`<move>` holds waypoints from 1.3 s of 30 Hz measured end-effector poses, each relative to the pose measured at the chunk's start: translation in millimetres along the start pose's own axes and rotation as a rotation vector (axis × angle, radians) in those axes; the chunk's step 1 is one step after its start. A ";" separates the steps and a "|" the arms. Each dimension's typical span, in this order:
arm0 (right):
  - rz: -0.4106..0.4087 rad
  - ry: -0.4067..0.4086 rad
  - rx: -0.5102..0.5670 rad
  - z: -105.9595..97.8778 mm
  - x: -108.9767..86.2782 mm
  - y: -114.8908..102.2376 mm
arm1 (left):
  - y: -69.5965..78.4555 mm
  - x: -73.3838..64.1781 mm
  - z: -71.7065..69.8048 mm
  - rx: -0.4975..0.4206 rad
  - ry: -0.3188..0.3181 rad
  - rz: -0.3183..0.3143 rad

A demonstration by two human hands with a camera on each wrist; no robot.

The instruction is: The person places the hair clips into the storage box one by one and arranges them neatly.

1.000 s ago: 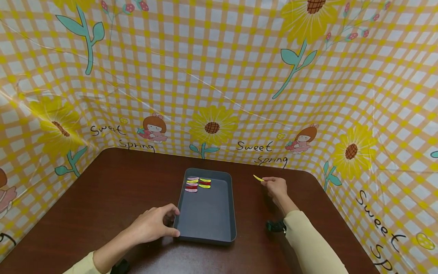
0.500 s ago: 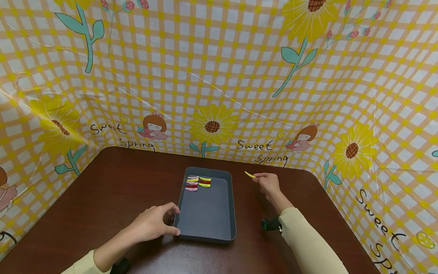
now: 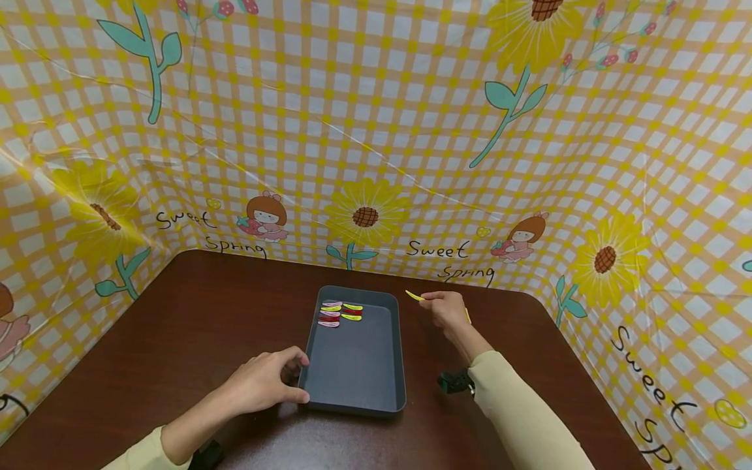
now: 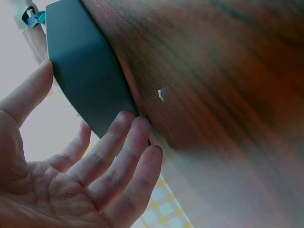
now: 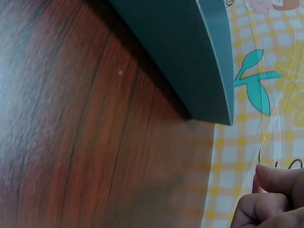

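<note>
A dark grey rectangular tray (image 3: 355,365) lies on the table. In its far left part, snap hair clips (image 3: 329,314) in pink, yellow and red form one column. Beside them is a shorter column of yellow and red hair clips (image 3: 352,312). My left hand (image 3: 267,384) rests against the tray's left side, thumb near the front corner; the left wrist view shows fingertips (image 4: 124,116) at the outer wall. Right of the tray, my right hand (image 3: 448,310) pinches a yellow hair clip (image 3: 414,296) between thumb and forefinger. It points left, toward the tray's far right corner.
The dark brown wooden table (image 3: 235,307) extends around the tray. A small yellow piece (image 3: 468,316) shows just right of my right hand. A checked sunflower cloth (image 3: 376,130) hangs behind and along both sides.
My right hand has moved left toward the tray with the yellow hair clip, uncovering the small yellow piece. My left hand, the tray and the clips in it stay in place.
</note>
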State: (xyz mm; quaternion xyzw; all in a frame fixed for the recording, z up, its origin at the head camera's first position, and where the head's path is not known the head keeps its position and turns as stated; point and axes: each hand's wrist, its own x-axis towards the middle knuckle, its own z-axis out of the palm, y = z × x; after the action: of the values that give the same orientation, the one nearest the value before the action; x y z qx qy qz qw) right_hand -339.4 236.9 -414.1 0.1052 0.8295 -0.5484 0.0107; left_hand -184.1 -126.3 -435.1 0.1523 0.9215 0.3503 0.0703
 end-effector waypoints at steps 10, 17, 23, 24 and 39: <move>-0.024 -0.046 0.021 16.7 -5.3 -14.0 | -0.2 -0.3 -0.3 0.001 0.003 0.000; -0.023 -0.087 0.031 31.6 -9.8 -22.5 | 0.6 -1.2 -0.4 0.003 0.005 -0.005; -0.029 -0.121 0.044 42.4 -12.0 -27.0 | 0.6 -0.9 -0.4 -0.001 0.001 -0.004; -0.030 -0.123 0.041 44.3 -12.1 -27.3 | 0.6 -0.7 -0.4 -0.002 0.001 -0.003; -0.030 -0.151 -0.010 74.3 -17.2 -30.8 | 0.3 -0.1 0.4 0.003 0.002 -0.002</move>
State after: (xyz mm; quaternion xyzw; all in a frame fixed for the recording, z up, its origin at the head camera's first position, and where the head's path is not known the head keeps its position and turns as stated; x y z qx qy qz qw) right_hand -335.5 154.8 -413.5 0.0510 0.8305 -0.5508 0.0655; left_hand -183.8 -125.9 -435.2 0.1511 0.9223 0.3489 0.0697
